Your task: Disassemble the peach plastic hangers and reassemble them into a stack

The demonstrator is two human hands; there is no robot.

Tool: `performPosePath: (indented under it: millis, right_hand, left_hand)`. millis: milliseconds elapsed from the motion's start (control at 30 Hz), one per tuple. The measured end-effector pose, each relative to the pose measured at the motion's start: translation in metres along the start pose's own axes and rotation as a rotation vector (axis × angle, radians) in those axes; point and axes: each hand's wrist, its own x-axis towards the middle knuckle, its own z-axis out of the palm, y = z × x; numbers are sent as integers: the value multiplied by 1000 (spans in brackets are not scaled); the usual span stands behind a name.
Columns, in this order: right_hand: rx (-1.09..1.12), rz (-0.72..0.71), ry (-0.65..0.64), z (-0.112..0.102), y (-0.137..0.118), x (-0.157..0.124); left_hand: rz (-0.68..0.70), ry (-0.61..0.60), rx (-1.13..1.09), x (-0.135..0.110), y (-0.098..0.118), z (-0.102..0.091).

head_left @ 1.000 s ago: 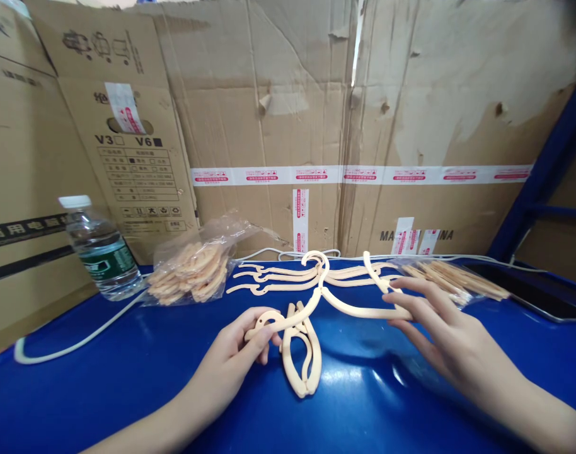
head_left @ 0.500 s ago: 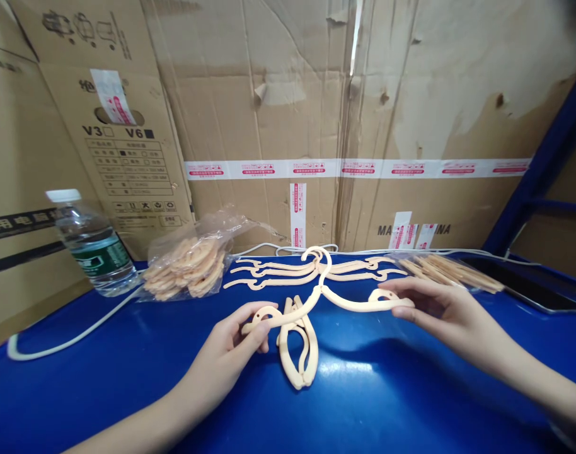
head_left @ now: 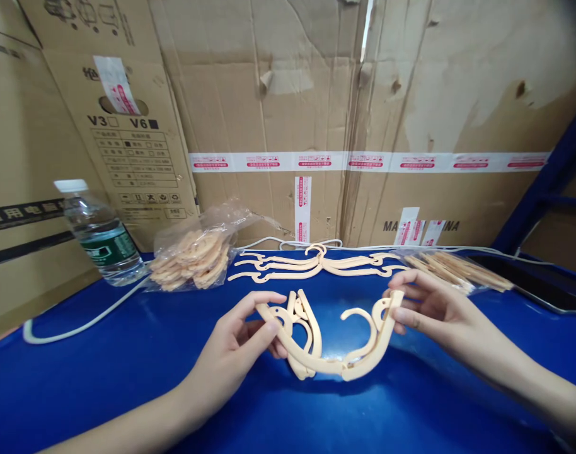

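Note:
Between my two hands hangs a cream folding hanger [head_left: 328,366], its arms angled upward into a U and its hook lying toward the right arm. My left hand [head_left: 250,328] pinches the end of the left arm between thumb and fingers. The end of the right arm is gripped by my right hand [head_left: 425,306]. Behind the held hanger, a folded hanger [head_left: 316,331] lies on the blue table, partly covered by it. Farther back, several opened hangers [head_left: 288,275] lie one behind another.
A clear bag of hanger pieces [head_left: 193,255] and a water bottle [head_left: 106,243] stand at the left. Another bag of pieces [head_left: 458,268] and a dark phone [head_left: 534,287] lie at the right. Cardboard [head_left: 269,113] walls the back; a white cable [head_left: 80,325] runs along the table.
The held hanger has gone from spread arms with the hook up to a U shape, its middle lower and its hook folded over. Both hands have tilted its ends upward. The view has shifted slightly.

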Motion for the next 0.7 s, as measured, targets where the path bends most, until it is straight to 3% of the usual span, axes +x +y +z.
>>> performPosePath:
  millis: [133,300,400,700]
  right_hand:
    - [131,-24,-44,15,2,-2]
    - [47,66,-302,31,0,-9]
    - [65,85,-389,37,0,-14]
    - [141,68,-461,36,0,-15]
  left_hand:
    - [8,-40,-25,-2,-1,5]
    - [75,-26,-34,-2,-3,9]
    - [132,-26,-48,-4,-5,9]
    - [124,-60,69,-6,-9,4]
